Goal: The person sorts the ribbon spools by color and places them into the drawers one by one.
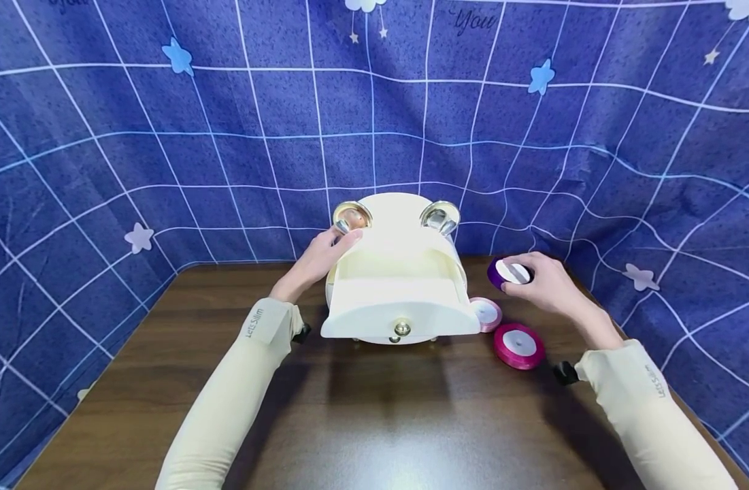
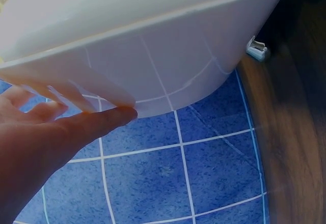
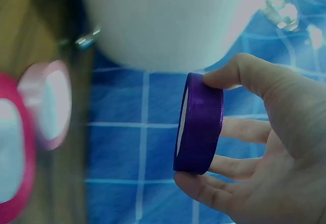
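Note:
A white box shaped like a twin-bell alarm clock (image 1: 389, 207) stands mid-table in the head view, its drawer (image 1: 356, 321) pulled out toward me. Against the box's left side rests my left hand (image 1: 319, 262), below the left bell (image 1: 352, 216). In the left wrist view, the thumb and fingers of that hand (image 2: 46, 137) touch the curved white wall without wrapping round it. My right hand (image 1: 548, 284) pinches a roll of purple ribbon (image 3: 199, 124) by its rim, above the table and right of the box. The drawer looks bare inside.
Right of the box lie a pale pink ribbon roll (image 1: 486, 314) and a deep pink ribbon roll (image 1: 519, 346). They rest on the dark wooden table (image 1: 227, 381). A blue curtain with white grid lines (image 1: 276, 156) hangs behind the table.

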Demonstrator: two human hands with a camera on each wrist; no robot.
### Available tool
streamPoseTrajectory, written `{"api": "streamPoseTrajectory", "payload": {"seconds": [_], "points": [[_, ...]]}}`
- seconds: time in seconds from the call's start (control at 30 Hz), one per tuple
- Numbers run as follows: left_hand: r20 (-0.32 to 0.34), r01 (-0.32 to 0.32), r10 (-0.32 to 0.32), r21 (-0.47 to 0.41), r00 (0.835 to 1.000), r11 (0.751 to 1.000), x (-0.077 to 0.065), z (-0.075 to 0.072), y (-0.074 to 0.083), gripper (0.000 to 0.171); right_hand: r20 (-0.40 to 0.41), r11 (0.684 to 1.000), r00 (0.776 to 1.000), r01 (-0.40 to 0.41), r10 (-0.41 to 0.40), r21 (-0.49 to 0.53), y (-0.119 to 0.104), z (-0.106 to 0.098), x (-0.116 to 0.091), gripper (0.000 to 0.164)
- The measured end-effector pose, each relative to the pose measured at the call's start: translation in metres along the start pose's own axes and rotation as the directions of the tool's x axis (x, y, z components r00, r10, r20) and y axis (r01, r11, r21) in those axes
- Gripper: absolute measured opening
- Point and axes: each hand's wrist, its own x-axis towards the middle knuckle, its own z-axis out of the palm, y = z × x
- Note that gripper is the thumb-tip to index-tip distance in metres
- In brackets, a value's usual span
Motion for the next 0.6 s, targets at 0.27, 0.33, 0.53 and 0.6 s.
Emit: {"api": "streamPoseTrajectory", "payload": {"seconds": [0.27,0.33,0.53,0.6], "points": [[-0.001,0.000,0.000,0.020,1.000,1.000,0.000,-0.001,0.002,0.058,-0.060,0.990,0.990,0.127,-0.124,0.058,-0.044,-0.021,0.002,0.038],[-0.002,0.000,0.000,0.017,1.000,1.000,0.000,-0.001,0.002,0.058,-0.058,0.984,0.987,0.157,-0.153,0.081,-0.055,-0.025,0.002,0.038],[-0.008,-0.004,0.005,0.020,1.000,1.000,0.000,-0.001,0.003,0.058,-0.013,0.967,0.979,0.205,-0.205,0.155,-0.086,-0.034,0.003,0.040],[-0.008,-0.003,0.003,0.020,1.000,1.000,0.000,-0.001,0.002,0.058,0.004,0.958,0.973,0.227,-0.231,0.176,-0.095,-0.035,0.004,0.041]]}}
